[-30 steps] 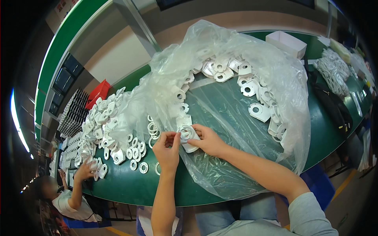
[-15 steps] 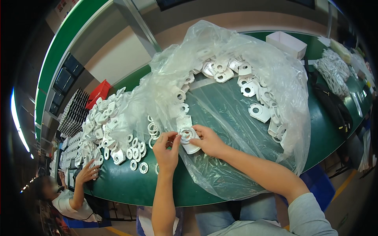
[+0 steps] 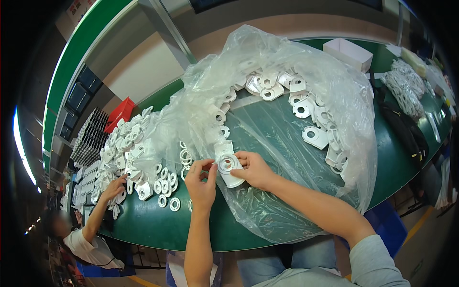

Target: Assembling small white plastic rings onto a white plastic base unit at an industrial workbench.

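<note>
A white plastic part [image 3: 232, 181] with a round hole and a ring-shaped face lies on the clear plastic sheet in front of me. My right hand [image 3: 254, 171] grips it from the right, thumb and fingers at its round face. Close against its left edge is my left hand [image 3: 201, 184], thumb and forefinger pinched together. Whatever may be between those fingertips is too small to make out. Another white part [image 3: 224, 148] lies just beyond, partly under the held one. Several loose white rings [image 3: 175, 204] are on the table left of my left hand.
More white parts [image 3: 315, 136] lie in an arc on the crumpled plastic sheet [image 3: 287, 191] over the green table [image 3: 143, 215]. At left, a co-worker's hand [image 3: 114, 187] touches a heap of white parts [image 3: 125, 138]. A red bin [image 3: 119, 114] and a white box [image 3: 348, 53] stand farther back.
My left fingertips have drawn slightly left from the middle of the round face. My right hand stays on the part. The co-worker's hand has reached farther into the heap.
</note>
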Demonstrator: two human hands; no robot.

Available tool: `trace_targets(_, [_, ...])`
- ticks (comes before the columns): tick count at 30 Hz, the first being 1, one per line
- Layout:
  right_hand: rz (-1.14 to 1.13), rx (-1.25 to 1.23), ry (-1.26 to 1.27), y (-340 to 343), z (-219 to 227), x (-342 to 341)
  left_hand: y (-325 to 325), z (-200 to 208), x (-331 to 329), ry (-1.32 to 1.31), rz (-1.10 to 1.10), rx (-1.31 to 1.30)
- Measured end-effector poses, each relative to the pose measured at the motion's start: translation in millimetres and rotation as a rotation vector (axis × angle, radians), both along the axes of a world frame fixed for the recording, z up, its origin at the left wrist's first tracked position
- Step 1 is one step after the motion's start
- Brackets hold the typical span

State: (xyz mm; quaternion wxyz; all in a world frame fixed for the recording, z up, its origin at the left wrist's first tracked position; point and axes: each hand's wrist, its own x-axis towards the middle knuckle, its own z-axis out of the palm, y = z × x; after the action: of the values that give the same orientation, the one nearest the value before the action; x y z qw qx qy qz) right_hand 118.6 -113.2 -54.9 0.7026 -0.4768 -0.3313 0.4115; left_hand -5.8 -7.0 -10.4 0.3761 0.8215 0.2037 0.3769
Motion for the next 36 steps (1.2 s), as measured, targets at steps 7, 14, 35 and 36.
trace_targets(7, [-0.017,0.081,-0.046,0,4,-6,14,-13,-3,0.035,-0.125,-0.352])
trace_targets(14, [0.062,0.107,0.052,-8,19,-12,8,-8,-2,-0.086,-0.17,-0.429])
trace_targets(35, [-0.117,0.019,-0.089,-9,26,-18,0,0,-4,-0.107,-0.247,-0.373])
trace_targets(36, [-0.115,0.018,-0.089,-9,23,-18,-2,3,-3,-0.15,-0.228,-0.349])
